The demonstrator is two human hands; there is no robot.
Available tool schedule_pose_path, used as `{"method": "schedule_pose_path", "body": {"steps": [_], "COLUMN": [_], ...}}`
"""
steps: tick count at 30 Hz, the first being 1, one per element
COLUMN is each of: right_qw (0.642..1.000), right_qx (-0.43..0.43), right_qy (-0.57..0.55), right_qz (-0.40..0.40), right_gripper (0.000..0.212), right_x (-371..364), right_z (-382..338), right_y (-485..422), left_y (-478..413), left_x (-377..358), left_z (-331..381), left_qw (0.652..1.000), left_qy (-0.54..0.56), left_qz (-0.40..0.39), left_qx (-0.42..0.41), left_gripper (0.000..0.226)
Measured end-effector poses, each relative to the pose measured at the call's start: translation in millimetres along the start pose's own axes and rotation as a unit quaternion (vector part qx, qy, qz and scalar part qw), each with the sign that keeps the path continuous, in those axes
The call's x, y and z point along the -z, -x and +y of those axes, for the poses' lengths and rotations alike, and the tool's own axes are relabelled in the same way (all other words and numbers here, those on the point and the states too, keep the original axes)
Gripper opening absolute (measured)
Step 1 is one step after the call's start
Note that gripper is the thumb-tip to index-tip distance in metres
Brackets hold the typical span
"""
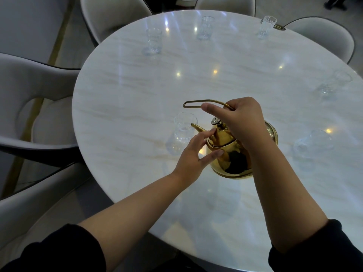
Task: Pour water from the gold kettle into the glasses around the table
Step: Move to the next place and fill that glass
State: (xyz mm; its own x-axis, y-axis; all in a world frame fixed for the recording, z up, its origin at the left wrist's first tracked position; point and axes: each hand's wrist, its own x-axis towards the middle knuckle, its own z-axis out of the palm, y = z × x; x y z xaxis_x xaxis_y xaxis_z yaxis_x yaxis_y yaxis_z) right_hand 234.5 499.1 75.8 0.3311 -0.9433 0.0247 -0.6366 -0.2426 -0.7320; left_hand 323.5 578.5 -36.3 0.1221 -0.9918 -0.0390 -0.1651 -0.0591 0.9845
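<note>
Holding the gold kettle (231, 152) by its thin wire handle (206, 102), the right hand (241, 118) has its grip closed around the wire, with the thumb sticking out. The left hand (194, 152) is spread open, its fingertips (211, 132) resting on the lid and the kettle's side.

The kettle is near the middle of the white counter (137, 99), tipped toward the person's left. Its spout (197, 128) points left, right at the rim of the nearest glass (183, 130). That glass stands just beside the spout, on the left hand's side. This looks like the pour into this glass; I cannot tell if water is coming out or how full the glass is.

Other glasses stand well apart around the edge: one far left (153, 41), one far middle (205, 28), one far right (267, 26), one on the right (334, 83) and one near right (312, 144). Nothing stands between the spout and the nearest glass. Pale chairs (39, 107) ring the counter.
</note>
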Motion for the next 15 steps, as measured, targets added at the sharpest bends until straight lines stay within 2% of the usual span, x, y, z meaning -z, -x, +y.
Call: {"method": "schedule_pose_path", "body": {"steps": [15], "right_qw": [1.000], "right_qx": [0.006], "right_qy": [-0.001], "right_qz": [-0.002], "right_gripper": [0.060], "right_x": [0.4], "right_z": [-1.1], "right_y": [-1.4], "left_y": [-1.0], "left_x": [0.9], "left_z": [-0.6], "left_qw": [1.000], "left_qy": [0.018], "left_qz": [-0.001], "left_qx": [0.000], "left_gripper": [0.048]}}
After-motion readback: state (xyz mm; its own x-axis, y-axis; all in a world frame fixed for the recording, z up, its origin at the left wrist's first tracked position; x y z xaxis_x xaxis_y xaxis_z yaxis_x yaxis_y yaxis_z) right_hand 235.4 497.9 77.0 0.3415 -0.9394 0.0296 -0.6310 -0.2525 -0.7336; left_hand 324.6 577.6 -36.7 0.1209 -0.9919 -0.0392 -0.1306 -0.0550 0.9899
